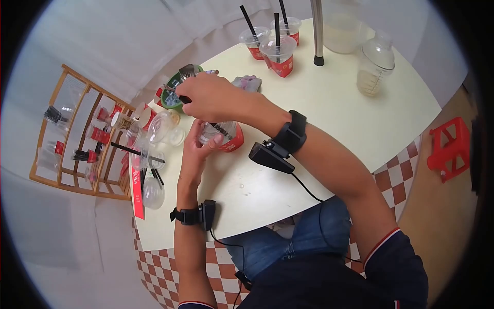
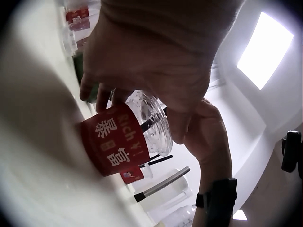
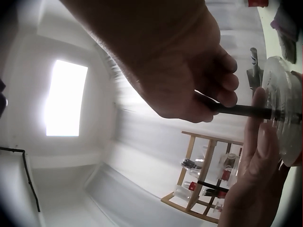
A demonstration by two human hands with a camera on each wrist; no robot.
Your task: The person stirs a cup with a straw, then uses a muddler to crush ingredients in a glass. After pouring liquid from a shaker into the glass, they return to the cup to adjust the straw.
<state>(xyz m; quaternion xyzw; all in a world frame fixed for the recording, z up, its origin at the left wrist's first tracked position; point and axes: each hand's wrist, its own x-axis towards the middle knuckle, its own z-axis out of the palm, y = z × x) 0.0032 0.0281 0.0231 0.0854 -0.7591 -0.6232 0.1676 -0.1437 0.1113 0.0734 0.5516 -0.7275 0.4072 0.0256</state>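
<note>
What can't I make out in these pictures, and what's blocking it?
Head view: part of the green container, covered by the right hand.
Left wrist view: the upper end of the black straw, behind the left hand.
Right wrist view: much of the cup, cut off by the right edge.
Head view: lettering on the red strip, too small to read.

Lit softly and evenly in the head view, bowed and blackened towards the edges; dimmer in both wrist views, burnt out white at the ceiling light [image 2: 265, 51], deeply shadowed across the hands [image 2: 149, 56].
</note>
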